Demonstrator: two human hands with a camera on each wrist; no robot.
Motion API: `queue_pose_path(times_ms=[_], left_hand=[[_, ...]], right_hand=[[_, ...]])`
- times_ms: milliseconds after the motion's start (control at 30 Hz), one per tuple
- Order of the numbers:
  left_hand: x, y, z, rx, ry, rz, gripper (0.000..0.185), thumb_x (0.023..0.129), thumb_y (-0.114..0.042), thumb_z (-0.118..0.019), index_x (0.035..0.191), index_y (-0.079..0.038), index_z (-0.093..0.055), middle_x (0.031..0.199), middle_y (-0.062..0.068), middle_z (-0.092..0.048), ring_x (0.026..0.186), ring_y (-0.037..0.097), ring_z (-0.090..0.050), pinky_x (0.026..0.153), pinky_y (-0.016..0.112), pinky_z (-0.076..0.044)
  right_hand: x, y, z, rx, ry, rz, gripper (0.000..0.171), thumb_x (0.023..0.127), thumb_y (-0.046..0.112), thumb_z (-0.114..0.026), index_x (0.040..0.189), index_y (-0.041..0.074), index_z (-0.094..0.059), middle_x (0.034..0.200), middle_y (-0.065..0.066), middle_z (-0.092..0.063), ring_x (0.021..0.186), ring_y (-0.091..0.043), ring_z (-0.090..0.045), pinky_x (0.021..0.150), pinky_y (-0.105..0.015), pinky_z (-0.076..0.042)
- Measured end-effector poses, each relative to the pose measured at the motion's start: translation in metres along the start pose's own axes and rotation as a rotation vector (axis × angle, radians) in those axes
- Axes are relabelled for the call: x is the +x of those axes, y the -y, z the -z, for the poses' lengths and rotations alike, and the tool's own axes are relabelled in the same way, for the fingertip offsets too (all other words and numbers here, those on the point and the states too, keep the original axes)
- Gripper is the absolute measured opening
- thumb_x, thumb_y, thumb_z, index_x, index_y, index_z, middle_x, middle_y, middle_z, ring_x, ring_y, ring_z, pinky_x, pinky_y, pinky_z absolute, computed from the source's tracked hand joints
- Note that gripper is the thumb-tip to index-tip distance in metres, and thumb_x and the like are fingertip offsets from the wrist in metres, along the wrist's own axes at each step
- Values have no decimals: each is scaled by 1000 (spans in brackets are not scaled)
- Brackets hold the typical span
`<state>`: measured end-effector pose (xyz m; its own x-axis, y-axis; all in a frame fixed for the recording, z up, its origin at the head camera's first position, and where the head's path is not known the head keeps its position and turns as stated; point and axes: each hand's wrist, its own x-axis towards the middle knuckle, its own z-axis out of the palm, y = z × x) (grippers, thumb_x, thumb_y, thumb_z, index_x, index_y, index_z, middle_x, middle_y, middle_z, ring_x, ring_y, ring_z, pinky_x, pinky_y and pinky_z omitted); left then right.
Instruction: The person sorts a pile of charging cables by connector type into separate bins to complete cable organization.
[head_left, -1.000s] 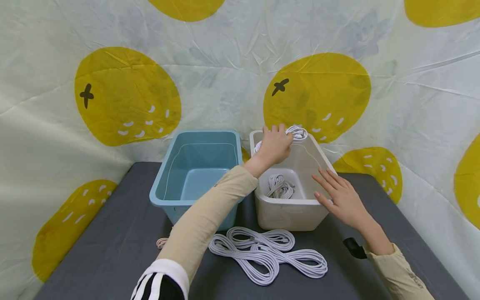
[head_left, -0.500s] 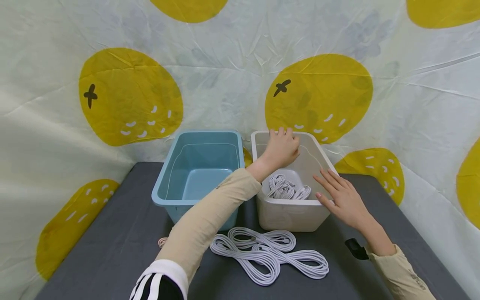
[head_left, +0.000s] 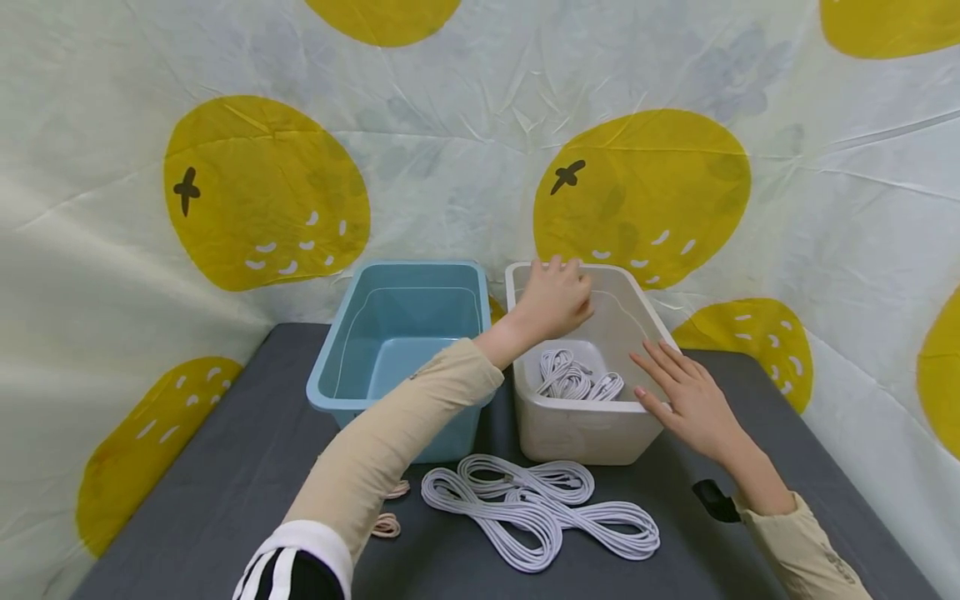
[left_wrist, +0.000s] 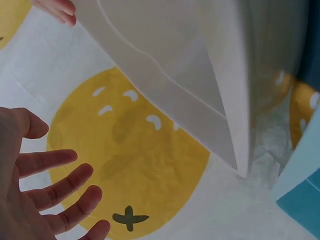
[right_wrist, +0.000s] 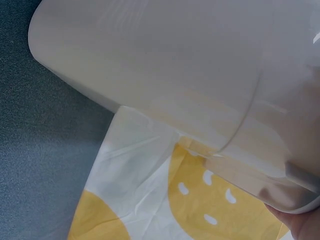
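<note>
The left hand (head_left: 553, 297) hovers with relaxed, empty fingers over the white plastic bin (head_left: 581, 429), where coiled white cables (head_left: 573, 379) lie. The right hand (head_left: 686, 396) rests flat on its rim. More white cable bundles (head_left: 536, 508) lie in front, and a light blue plastic bin (head_left: 397, 333) stands just beside.

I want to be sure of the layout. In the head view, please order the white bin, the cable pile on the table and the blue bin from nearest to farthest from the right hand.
1. White bin: the right hand rests on its right front rim.
2. Cable pile on the table: below and left of that hand, in front of the white bin.
3. Blue bin: farthest, left of the white bin.
</note>
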<state>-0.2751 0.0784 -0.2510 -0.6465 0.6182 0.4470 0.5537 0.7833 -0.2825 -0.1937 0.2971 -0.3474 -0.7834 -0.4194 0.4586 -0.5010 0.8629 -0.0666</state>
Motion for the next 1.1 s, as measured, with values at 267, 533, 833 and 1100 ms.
queue_pose_path(times_ms=[267,533,833,1100], left_hand=[[-9,4,7,0,-14,-40,25,88,-29,-40,89,-16,-61,101,4,-58,93,23,-53,78,41,-42],[-25,10,16,10,-63,-106,24,88,-28,-40,90,-17,-61,101,4,-59,90,22,-53,76,40,-43],[-43,17,31,8,-65,-135,26,89,-31,-40,98,-17,-60,102,3,-57,91,22,-51,77,39,-40],[-62,23,39,54,-192,-196,24,87,-31,-45,98,-16,-60,96,4,-56,86,22,-49,74,37,-40]], right_hand=[[0,-1,-1,-1,1,-2,52,89,37,-46,135,15,-39,142,-14,-33,130,-36,-29,96,-54,-24],[-1,-1,-1,2,-12,1,51,89,36,-47,134,14,-41,142,-14,-33,130,-36,-29,96,-54,-24],[0,0,-1,0,-7,4,51,89,36,-47,135,15,-39,143,-14,-33,130,-36,-28,96,-54,-24],[0,0,0,6,-4,8,52,89,35,-46,138,19,-35,143,-14,-31,131,-36,-27,97,-54,-23]])
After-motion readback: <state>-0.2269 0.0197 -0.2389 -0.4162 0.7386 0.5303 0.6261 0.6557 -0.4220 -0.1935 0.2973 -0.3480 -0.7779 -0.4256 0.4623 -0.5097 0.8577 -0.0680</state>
